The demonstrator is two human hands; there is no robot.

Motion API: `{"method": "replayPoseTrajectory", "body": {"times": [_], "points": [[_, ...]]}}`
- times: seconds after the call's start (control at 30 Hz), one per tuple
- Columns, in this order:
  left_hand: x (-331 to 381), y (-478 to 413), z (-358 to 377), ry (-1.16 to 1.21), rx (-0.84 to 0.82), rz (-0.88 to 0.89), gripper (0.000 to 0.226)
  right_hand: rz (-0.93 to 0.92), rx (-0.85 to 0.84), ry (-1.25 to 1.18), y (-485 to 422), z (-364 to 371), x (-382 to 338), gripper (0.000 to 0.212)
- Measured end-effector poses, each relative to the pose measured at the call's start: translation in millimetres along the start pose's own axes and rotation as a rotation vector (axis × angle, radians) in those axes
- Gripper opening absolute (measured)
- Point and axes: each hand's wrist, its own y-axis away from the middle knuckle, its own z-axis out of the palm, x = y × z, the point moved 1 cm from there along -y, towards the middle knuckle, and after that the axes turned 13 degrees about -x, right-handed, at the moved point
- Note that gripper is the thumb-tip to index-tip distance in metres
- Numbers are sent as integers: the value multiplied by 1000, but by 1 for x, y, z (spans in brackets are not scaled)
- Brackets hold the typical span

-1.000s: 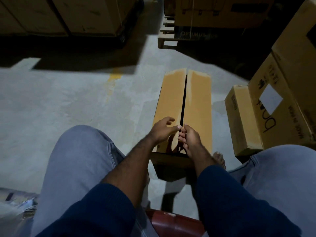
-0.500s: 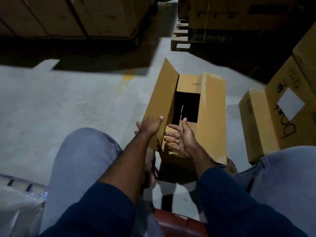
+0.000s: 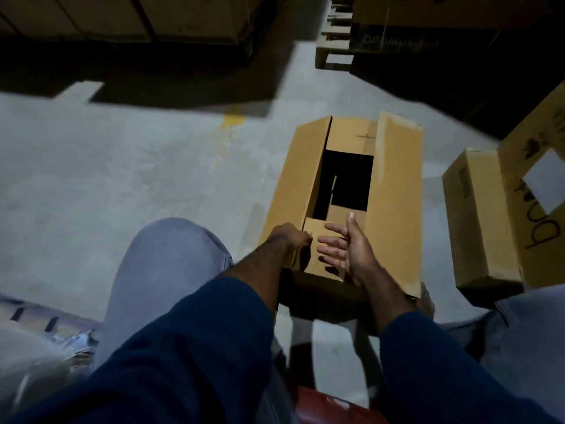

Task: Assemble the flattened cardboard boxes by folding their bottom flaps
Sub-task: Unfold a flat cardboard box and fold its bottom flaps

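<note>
A brown cardboard box (image 3: 394, 191) stands on the floor between my knees, its end facing up. Both long flaps are spread apart, and the dark inside shows between them. A short end flap lies folded in at the far end, another at the near end. My left hand (image 3: 290, 240) grips the near corner of the left long flap (image 3: 290, 191), fingers curled over its edge. Just right of it, my right hand (image 3: 345, 249) hovers over the near short flap (image 3: 318, 255) with its fingers spread and straight, holding nothing.
Two assembled boxes (image 3: 480, 215) stand close on the right, the bigger one printed with lettering. A wooden pallet (image 3: 333, 53) with stacked cartons is at the back, more cartons at the back left. Bare concrete floor (image 3: 137, 166) lies to the left. A red seat edge (image 3: 333, 405) shows below.
One second ago both long flaps lay closed with my hands at the seam. They have since swung apart, exposing the short flaps. The left flap has dropped lower than half a second ago.
</note>
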Motion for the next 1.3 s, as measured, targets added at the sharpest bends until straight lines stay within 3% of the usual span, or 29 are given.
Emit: {"method": "replayPoseTrajectory", "body": {"times": [0.2, 0.3, 0.4, 0.5, 0.67, 0.8, 0.97, 1.07, 1.2, 1.3], "points": [[5, -28, 9, -11, -23, 12, 64, -37, 41, -62, -14, -13, 3, 75], [3, -32, 11, -57, 45, 49, 45, -36, 44, -41, -21, -5, 3, 72], [3, -35, 12, -248, 71, 87, 15, -40, 38, 3, -25, 2, 4, 71], [5, -32, 14, -378, 45, 95, 25, -42, 50, 60, -25, 7, 3, 68], [-6, -19, 22, -357, 57, 159, 13, -49, 86, 98, -22, 8, 0, 64], [-20, -7, 38, -368, 40, 108, 19, -37, 115, 108, -23, 5, -4, 59], [0, -10, 20, -417, 183, 63, 46, 21, 117, 107, -29, -3, -6, 56], [19, -22, 3, -439, 218, 90, 45, 39, 128, 149, -41, -16, -16, 55], [37, -37, -6, -504, 229, 125, 40, 13, 164, 316, -66, -28, -36, 44], [43, -55, -9, -490, 191, 117, 34, -8, 156, 621, -94, -28, -50, 50]]}}
